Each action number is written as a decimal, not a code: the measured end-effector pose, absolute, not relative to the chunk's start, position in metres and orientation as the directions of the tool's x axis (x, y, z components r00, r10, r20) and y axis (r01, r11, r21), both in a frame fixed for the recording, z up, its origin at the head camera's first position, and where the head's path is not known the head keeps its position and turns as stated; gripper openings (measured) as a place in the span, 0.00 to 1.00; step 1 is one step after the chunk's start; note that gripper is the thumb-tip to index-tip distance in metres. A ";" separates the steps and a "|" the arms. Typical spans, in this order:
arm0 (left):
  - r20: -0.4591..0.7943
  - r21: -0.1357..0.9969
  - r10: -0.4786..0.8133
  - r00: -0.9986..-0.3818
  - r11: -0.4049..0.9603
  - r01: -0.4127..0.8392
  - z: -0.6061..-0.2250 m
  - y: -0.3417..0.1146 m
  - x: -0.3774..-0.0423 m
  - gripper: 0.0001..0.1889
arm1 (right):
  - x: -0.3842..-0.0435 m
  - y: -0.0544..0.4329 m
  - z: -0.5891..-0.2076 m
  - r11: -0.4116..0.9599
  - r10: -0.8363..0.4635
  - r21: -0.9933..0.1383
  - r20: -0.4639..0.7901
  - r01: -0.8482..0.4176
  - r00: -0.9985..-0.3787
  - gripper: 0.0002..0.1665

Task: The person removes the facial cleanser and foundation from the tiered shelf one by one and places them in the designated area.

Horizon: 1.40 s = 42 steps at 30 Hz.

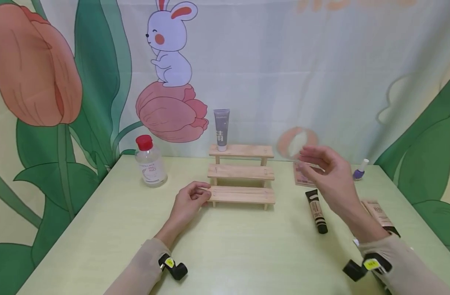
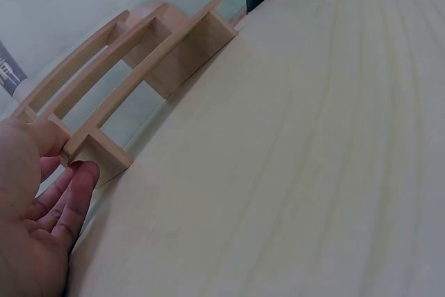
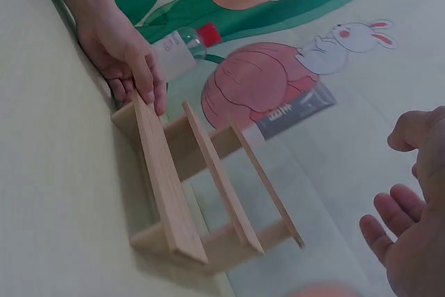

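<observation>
A three-step wooden display stand (image 1: pixel 241 194) sits at the middle of the table. My left hand (image 1: pixel 188 203) pinches the left end of its lowest step; in the left wrist view the thumb lies above and the fingers (image 2: pixel 80 182) below. On the left of the top step, a grey-blue squeeze tube (image 1: pixel 221 128) stands upright on its white cap. To the stand's right, my right hand (image 1: pixel 332 176) is raised in the air with nothing in it, thumb and fingers apart (image 3: pixel 396 213). Beneath and left of it lies a black-and-beige tube (image 1: pixel 316 211).
A clear bottle (image 1: pixel 152 170) with a red cap stands left of the stand. On the right are a pink flat palette (image 1: pixel 302 180), partly hidden, a purple nail polish bottle (image 1: pixel 359 174) with a white cap, and a beige tube (image 1: pixel 380 215). A printed curtain (image 1: pixel 247 82) hangs behind.
</observation>
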<state>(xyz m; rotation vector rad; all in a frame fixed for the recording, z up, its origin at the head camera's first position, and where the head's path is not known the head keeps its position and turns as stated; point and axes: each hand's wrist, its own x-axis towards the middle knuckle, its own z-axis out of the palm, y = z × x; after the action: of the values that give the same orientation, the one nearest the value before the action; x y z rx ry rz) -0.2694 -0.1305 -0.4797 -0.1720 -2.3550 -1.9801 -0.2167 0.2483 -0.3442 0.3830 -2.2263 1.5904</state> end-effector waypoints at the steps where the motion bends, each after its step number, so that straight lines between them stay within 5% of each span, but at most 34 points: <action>1: 0.117 0.978 0.046 -0.992 0.169 0.123 -0.480 -0.131 -0.270 0.12 | -0.225 0.240 -0.342 0.301 -0.012 -0.847 0.455 -0.438 -0.890 0.28; 8: 0.108 0.979 0.054 -0.993 0.169 0.116 -0.482 -0.130 -0.271 0.11 | -0.280 0.189 -0.337 0.133 -0.045 -0.877 0.461 -0.462 -0.887 0.27; 18: 0.112 0.974 0.049 -0.992 0.190 0.120 -0.483 -0.133 -0.271 0.11 | -0.330 0.138 -0.343 0.076 -0.060 -0.878 0.470 -0.473 -0.881 0.31; 42: 0.136 0.975 0.061 -0.989 0.168 0.144 -0.480 -0.135 -0.270 0.11 | -0.371 0.068 -0.351 0.160 -0.082 -0.916 0.360 -0.368 -0.929 0.24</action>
<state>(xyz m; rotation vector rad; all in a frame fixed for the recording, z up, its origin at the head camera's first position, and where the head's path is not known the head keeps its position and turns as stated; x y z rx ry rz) -0.2701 -0.1355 -0.4803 -0.2064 -2.3499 -1.9752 -0.3714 0.0684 -0.3512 0.4391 -2.2091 1.8494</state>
